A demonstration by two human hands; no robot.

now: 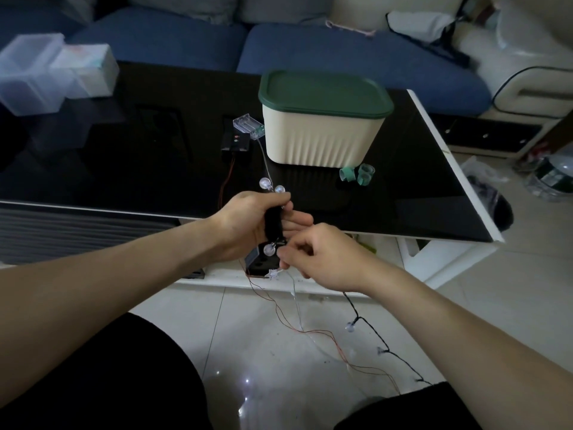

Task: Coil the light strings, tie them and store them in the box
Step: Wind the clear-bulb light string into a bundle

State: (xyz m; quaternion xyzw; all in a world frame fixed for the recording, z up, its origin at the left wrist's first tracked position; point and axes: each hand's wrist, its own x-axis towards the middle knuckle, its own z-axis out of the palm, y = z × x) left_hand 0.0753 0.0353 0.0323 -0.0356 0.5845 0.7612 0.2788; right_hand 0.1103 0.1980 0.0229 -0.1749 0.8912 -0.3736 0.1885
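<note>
At the tabletop's (155, 169) far left corner sit two clear plastic boxes (34, 72). No writing is readable. Past its near edge, the left hand (248, 221) grips one coiled black light string (273, 226); the right hand (322, 259) pinches its wire. One green-lidded box (322, 128) stands toward the right edge, two green ties (356, 174) beside it.

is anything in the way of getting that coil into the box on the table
Yes: the dark green lid sits closed on the cream ribbed plastic box. The left hand holds the black coiled light string, and the right hand pinches wire at its lower end. The tabletop path between looks open.
</note>
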